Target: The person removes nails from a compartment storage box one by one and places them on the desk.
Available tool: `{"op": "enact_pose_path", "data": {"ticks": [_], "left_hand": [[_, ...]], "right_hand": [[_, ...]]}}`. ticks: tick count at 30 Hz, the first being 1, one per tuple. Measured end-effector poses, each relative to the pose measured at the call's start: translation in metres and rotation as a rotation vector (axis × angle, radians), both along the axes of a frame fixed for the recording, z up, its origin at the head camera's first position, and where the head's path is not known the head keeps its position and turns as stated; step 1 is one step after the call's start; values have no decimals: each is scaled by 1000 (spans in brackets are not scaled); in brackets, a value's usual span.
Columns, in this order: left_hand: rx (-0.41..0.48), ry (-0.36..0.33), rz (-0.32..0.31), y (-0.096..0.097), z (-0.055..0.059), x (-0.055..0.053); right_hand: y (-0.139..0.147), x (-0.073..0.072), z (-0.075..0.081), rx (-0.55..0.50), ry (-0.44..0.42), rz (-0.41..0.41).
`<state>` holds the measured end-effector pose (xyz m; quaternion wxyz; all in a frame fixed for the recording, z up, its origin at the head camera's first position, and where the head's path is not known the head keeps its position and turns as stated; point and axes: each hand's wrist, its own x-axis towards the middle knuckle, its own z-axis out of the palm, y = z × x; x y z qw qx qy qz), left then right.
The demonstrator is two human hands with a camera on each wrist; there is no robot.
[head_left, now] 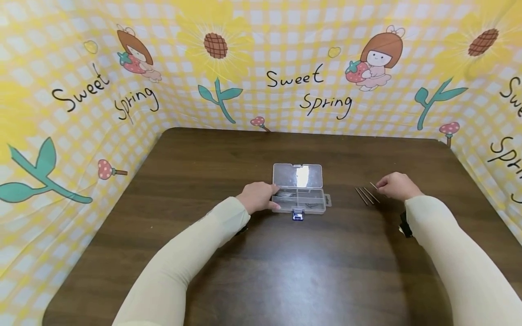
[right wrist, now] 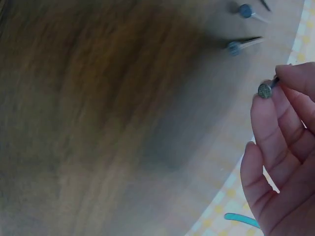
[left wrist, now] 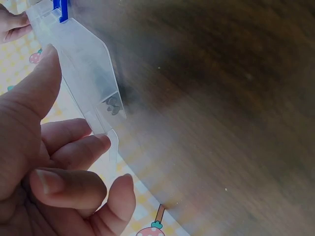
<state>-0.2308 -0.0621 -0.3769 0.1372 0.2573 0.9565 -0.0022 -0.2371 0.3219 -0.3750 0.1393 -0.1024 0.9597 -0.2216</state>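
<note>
A clear plastic compartment box [head_left: 311, 211] lies on the table with its lid [head_left: 287, 175] raised at the back. My left hand [head_left: 257, 197] holds the box by its left end, thumb on the near side and fingers at the far side. Several nails [head_left: 285, 194] lie together in its back left compartment. Off to the right, my right hand [head_left: 397, 186] pinches a single nail [right wrist: 265, 91] between thumb and fingertips, its flat head showing in the right wrist view. Beside that hand, three nails [head_left: 361, 196] lie slanted and roughly parallel on the table.
Small dark pieces [head_left: 311, 205] sit in the front right compartment. A blue latch [head_left: 298, 215] hangs from the box's front, and a clear tab [head_left: 328, 200] sticks out on its right. Patterned yellow cloth [head_left: 244, 90] stands behind the brown table [head_left: 244, 280] and along its sides.
</note>
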Motion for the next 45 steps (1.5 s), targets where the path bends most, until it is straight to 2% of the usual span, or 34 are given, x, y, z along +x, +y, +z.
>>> {"op": "enact_pose_path", "data": {"ticks": [7,13,27,45], "left_hand": [[-9,-13,10,3,-3,-1],[4,-4,19,0,0,1],[15,-1,18,1,0,2],[35,30,-11,-1,-3,1]], "right_hand": [[7,3,-8,23,3,-34],[2,4,-14,16,9,-39],[0,4,-17,60,6,-49],[-2,0,-3,74,12,-58]]}}
